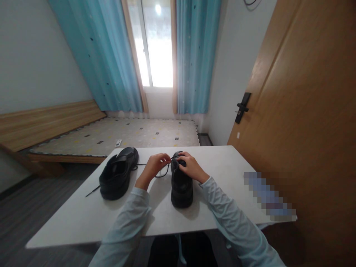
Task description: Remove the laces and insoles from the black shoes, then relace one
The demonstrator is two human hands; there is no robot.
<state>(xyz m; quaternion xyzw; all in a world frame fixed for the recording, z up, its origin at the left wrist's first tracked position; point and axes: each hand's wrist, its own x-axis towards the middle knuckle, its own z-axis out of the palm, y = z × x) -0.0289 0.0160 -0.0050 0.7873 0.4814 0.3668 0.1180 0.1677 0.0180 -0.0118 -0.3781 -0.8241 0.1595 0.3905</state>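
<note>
Two black shoes stand on a white table (222, 163). The right shoe (181, 189) points away from me, heel toward me. My left hand (154, 165) pinches its black lace (164, 172) just left of the shoe's front, and the lace hangs in a loop below the fingers. My right hand (190, 166) rests on top of the same shoe near the eyelets, fingers closed on the lace there. The left shoe (118, 178) lies apart to the left, untouched, with a loose lace end (92, 191) trailing on the table.
A bed (116, 135) with a patterned mattress and wooden frame stands beyond the table, a small white remote (118, 142) on it. Blue curtains (194, 55) flank a bright window. A wooden door (306, 111) with a black handle (242, 107) is close on the right.
</note>
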